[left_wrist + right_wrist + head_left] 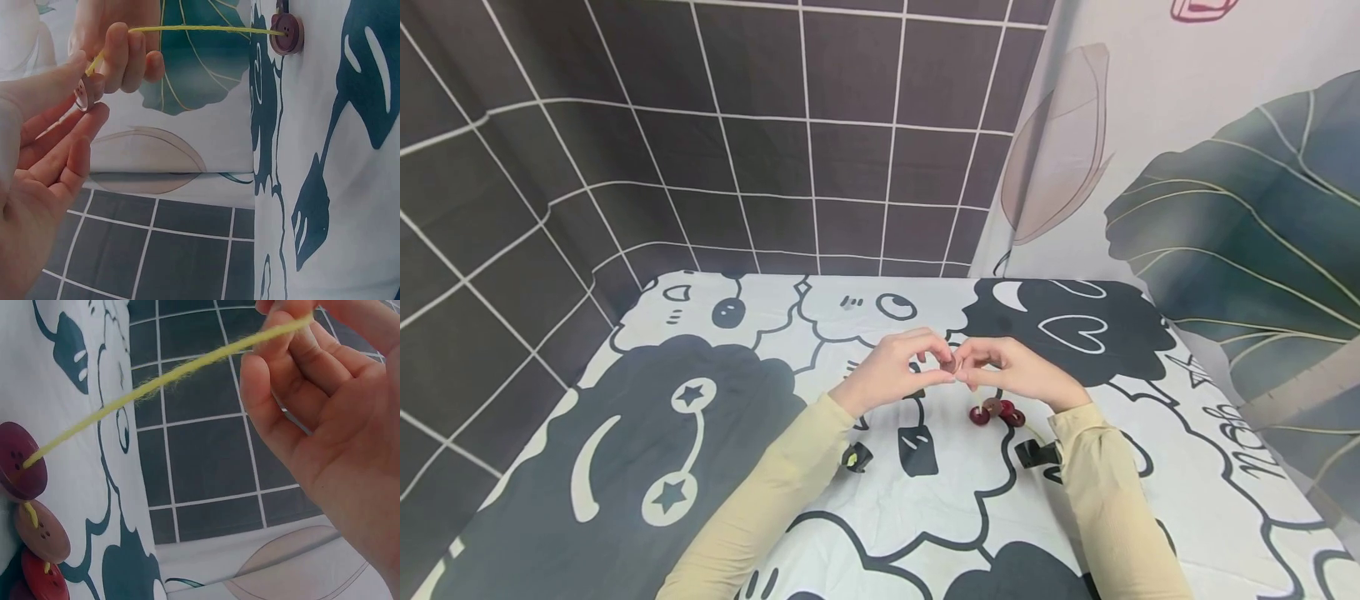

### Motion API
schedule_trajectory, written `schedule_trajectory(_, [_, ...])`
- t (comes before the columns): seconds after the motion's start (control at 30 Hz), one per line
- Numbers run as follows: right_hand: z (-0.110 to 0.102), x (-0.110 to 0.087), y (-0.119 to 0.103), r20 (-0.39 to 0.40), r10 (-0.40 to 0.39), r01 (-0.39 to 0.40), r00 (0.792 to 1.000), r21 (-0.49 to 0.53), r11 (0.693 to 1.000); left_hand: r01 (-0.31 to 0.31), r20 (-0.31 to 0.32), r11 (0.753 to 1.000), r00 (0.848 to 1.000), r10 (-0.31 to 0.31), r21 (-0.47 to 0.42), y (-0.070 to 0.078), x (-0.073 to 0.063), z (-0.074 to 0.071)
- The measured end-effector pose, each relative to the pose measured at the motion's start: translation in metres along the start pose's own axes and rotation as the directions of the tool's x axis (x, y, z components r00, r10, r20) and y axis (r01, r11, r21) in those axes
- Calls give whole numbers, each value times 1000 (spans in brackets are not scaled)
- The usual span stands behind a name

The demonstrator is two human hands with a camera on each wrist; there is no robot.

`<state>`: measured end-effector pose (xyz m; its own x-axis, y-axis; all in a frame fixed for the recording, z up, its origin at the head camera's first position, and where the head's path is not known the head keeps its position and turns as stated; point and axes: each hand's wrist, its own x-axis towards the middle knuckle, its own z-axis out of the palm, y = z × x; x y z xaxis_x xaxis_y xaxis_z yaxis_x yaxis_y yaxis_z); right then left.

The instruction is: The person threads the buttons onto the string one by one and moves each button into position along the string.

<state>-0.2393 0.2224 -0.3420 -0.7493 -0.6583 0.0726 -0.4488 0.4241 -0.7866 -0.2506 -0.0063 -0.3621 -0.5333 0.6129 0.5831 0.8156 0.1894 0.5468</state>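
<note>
My left hand (895,367) pinches a brownish button (81,95) between thumb and fingertips, its holes showing in the left wrist view. Close against it, fingertips almost meeting, my right hand (1018,368) pinches yellow yarn (169,376) near its end. A short bit of yarn reaches the held button's edge; whether it passes through a hole I cannot tell. From the right fingers the yarn runs taut down to a dark red button (24,459). Behind that one, a pinkish-brown button (42,531) and a bright red button (45,576) are strung on the same yarn, resting on the cloth.
A white cloth (880,508) with black cartoon print covers the table. A yarn tail (1034,433) trails from the strung buttons toward the right sleeve. Near the left forearm lies a small black item (856,457) with a yellow-green spot. Dark grid curtain (850,158) hangs behind.
</note>
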Motion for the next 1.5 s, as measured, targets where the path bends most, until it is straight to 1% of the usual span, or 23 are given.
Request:
schedule_trajectory(0.2, [0,1,1,-23,31,-30,999,14,999,-27,-27,1000,999,27,8,1,1,2])
schedule_trajectory(0.3, [0,1,3,-29,43,-42,999,35,998,-26,-38,999,999,27,19,1,0,2])
schedule_trajectory(0.43, [-1,0,5,-31,53,-50,998,70,996,-2,-38,1000,999,3,27,2,0,2])
schedule_trajectory(0.53, [0,1,4,-38,51,-48,998,67,997,11,-28,1000,1000,-11,25,3,0,2])
schedule_trajectory(0.67, [0,1,3,-56,48,-45,997,57,997,14,-25,1000,1000,-14,14,6,0,1])
schedule_trajectory(0.9, [1,2,3,-70,57,-49,996,110,993,48,-52,998,997,-50,-28,9,1,2])
schedule_trajectory(1.03, [2,3,2,-85,72,-59,994,138,989,60,-76,998,995,-62,-24,10,0,3])
schedule_trajectory(1.27, [1,2,0,-96,93,-78,991,146,986,51,-101,998,993,-53,-22,9,0,4])
schedule_trajectory(1.37, [1,2,1,-101,91,-75,991,151,986,37,-107,999,993,-39,-21,9,0,5])
schedule_trajectory(1.5, [1,2,1,-89,85,-72,992,145,987,23,-115,1000,993,-23,-6,9,0,5])
